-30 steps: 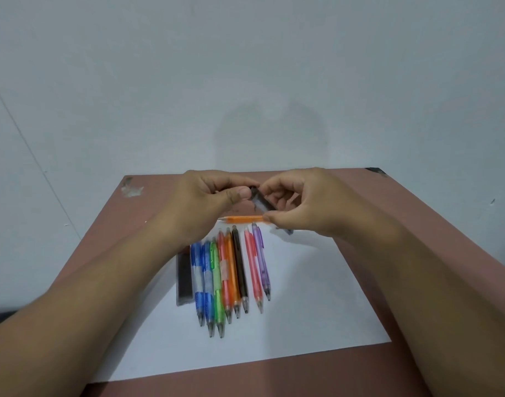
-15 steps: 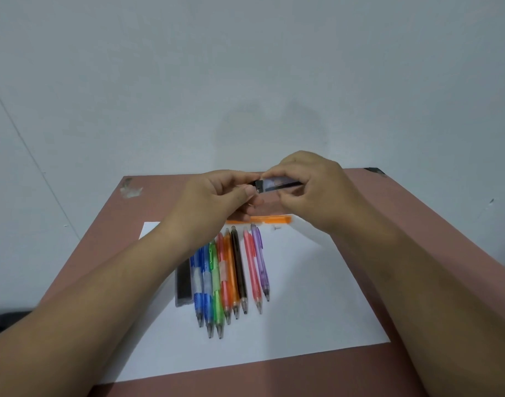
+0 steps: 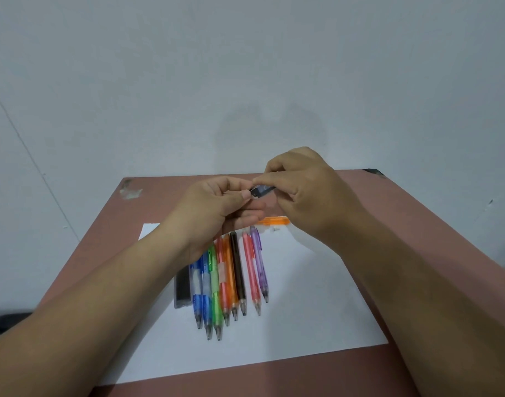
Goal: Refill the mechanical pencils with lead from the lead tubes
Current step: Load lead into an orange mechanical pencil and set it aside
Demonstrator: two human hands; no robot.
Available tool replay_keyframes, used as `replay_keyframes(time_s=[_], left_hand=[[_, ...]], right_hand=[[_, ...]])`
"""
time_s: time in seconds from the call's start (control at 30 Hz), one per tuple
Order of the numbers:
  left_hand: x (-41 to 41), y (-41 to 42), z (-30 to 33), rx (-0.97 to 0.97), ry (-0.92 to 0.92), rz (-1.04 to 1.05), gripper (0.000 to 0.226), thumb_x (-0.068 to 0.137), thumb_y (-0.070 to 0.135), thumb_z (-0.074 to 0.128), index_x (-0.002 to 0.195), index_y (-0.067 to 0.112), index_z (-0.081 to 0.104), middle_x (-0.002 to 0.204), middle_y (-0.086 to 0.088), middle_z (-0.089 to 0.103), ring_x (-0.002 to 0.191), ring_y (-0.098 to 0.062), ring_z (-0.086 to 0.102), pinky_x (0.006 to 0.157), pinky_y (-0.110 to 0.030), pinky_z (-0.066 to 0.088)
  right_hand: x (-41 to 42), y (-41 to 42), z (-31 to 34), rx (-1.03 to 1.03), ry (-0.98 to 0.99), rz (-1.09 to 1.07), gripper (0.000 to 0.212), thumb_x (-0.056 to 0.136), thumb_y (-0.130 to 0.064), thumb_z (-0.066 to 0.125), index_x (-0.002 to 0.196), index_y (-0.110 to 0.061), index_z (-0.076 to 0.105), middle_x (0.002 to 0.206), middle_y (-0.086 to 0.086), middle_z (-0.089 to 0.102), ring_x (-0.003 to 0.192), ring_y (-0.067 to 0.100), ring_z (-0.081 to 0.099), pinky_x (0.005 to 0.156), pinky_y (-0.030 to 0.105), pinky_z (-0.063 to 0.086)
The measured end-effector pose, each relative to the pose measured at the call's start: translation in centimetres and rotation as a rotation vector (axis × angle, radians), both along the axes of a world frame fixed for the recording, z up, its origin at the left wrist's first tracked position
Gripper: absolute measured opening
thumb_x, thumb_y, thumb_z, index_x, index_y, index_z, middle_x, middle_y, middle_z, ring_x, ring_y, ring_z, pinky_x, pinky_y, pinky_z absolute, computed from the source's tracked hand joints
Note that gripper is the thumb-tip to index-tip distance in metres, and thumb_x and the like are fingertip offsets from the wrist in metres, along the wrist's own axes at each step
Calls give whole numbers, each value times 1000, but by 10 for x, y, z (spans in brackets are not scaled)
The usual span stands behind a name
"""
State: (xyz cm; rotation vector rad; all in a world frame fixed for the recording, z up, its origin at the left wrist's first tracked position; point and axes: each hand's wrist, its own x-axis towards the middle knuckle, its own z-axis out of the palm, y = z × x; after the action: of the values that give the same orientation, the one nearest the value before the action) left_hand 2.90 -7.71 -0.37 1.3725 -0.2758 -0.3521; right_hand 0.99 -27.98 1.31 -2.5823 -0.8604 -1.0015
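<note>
We judge this to be the lead-fetching step: our right hand (image 3: 308, 193) pinches a small dark lead tube (image 3: 262, 191) between thumb and fingertips, held roughly level above the far end of the table (image 3: 108, 242), its open-looking end turned toward our left hand (image 3: 219, 210). The left thumb and forefinger are pressed together right at that end, either working the cap or drawing out a lead (too fine to tell which at this size). The other left fingers curl loosely beneath.

Both forearms reach forward from the near edge, wrists raised, hands meeting above the far ends of the pencils.

On the white paper (image 3: 317, 305) below lies a row of mechanical pencils (image 3: 231, 279), tips toward us, with a second lead case (image 3: 182, 287) touching the row's left side. An orange pencil (image 3: 274, 221) lies crosswise beyond the row, partly hidden under the hands, with a tiny white piece (image 3: 275, 229) just beside it, perhaps its cap.

Next, we think, a lead must come free and be threaded into that orange barrel, which calls for a light touch.
</note>
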Motion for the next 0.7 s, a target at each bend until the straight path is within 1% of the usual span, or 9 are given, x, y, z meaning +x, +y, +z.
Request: replay_keyframes(time_s=[0.17,0.23,0.3,0.33,0.4,0.47,0.57,0.63,0.7], left_hand=[[0,0,0,-16,18,2,18,101,8,57,112,5,70,103,-19,76,93,-27,76,72,-26,62],[0,1,0,-26,28,-2,18,100,8,57,113,4,70,103,-20,76,91,-25,76,70,-25,61],[0,1,1,-28,38,-2,19,100,9,57,113,4,70,103,-20,76,89,-24,76,70,-25,61],[0,1,1,-26,41,-1,19,100,9,57,113,5,70,103,-20,76,90,-24,76,71,-25,62],[1,1,0,-13,41,2,19,101,9,57,113,5,70,103,-20,76,93,-26,76,73,-26,62],[1,1,0,-6,46,1,19,101,9,57,114,5,69,103,-20,76,94,-27,76,74,-27,62],[0,1,0,-21,60,2,19,101,9,57,115,5,68,102,-20,76,92,-26,76,73,-27,62],[1,1,1,-24,64,-2,20,101,9,56,116,5,68,103,-20,76,92,-25,76,73,-26,62],[1,1,1,-24,65,-5,20,101,9,56,116,5,68,104,-20,76,92,-25,76,73,-26,62]], right_hand=[[-3,1,2,2,11,-15,42,93,3,63,132,-13,67,108,3,71,104,25,58,88,44,53],[-6,4,3,85,100,-35,65,93,1,61,150,-29,50,107,-2,68,103,17,54,84,37,54],[-7,6,5,159,199,-61,86,92,-2,59,156,-50,26,104,-5,61,97,11,51,75,27,52],[-7,6,6,146,208,-72,84,92,-3,59,154,-50,28,103,-4,60,96,11,51,74,26,51],[-6,4,6,17,128,-78,52,94,-1,61,138,-28,61,104,0,64,101,18,53,78,36,54],[-7,2,6,-27,120,-81,40,95,0,62,130,-17,70,107,2,66,107,20,51,86,42,53],[-8,5,6,55,188,-96,69,94,-1,61,154,-30,42,105,-3,64,103,11,44,84,40,52],[-8,7,7,68,199,-123,82,94,-2,61,160,-37,26,101,-3,61,99,13,46,78,38,54],[-10,8,9,63,215,-137,85,94,-2,61,160,-39,21,100,-3,60,97,14,46,76,38,55]])
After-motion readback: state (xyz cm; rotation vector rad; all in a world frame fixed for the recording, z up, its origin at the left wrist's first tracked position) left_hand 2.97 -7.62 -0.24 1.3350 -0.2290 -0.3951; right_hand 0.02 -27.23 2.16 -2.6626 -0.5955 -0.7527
